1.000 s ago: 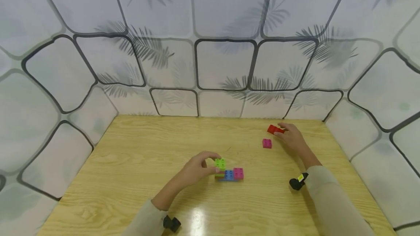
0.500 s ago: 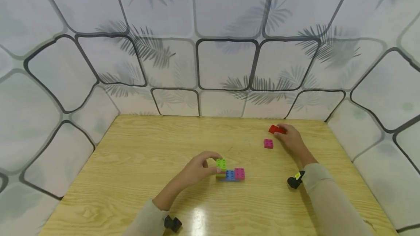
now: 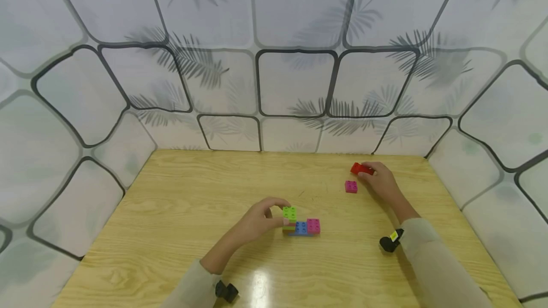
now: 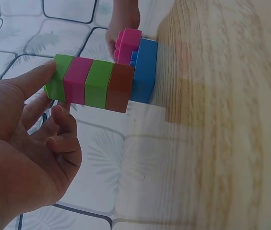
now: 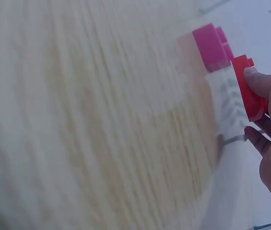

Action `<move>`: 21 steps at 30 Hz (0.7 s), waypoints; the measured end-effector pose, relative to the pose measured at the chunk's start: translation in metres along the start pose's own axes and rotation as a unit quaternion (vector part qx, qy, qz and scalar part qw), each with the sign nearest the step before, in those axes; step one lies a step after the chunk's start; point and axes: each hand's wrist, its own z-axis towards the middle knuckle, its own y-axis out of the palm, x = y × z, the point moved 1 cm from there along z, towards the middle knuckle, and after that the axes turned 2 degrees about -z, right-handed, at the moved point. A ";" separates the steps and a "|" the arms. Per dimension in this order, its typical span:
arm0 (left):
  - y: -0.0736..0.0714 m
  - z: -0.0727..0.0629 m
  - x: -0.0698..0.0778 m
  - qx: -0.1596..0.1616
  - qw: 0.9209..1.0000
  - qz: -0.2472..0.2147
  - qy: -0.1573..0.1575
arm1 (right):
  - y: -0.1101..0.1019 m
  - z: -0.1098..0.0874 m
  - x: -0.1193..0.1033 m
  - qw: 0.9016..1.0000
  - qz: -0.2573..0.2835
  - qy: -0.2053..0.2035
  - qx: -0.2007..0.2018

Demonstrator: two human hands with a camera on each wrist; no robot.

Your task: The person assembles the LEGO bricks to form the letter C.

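Behind both grips stands a pale patterned wall, and beneath them spreads the wooden desk. Pale sleeves cover the forearms behind the grips. The left grip pinches the top of a brick build between thumb and fingers; the right grip, farther forward, grasps a red brick. At the build's base, below and to the right of the left grip, lies a long blue brick. One end bears a column: a brown brick, a green brick, a pink brick, then a top green brick at the left fingertips. A pink end brick sits on the other end, apart from that grip. The red brick, partly covered by the right fingers, may be touching the desk; I cannot tell. Just left of the right grip sits a small magenta brick.
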 end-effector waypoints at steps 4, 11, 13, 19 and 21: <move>0.001 0.002 -0.004 0.003 1.000 -0.008 -0.005 | -0.002 -0.008 -0.015 1.000 0.011 -0.023 -0.003; 0.004 0.003 -0.007 0.016 1.000 -0.020 -0.003 | 0.002 -0.023 -0.049 0.998 0.018 -0.062 0.002; 0.004 0.003 -0.008 0.020 0.999 -0.027 -0.006 | 0.004 -0.029 -0.061 0.997 0.029 -0.072 -0.001; 0.005 0.003 -0.008 0.031 0.999 -0.041 -0.017 | 0.012 -0.053 -0.096 0.994 0.048 -0.095 -0.017; 0.005 0.003 -0.008 0.032 0.998 -0.043 -0.019 | 0.015 -0.062 -0.106 0.993 0.057 -0.103 -0.022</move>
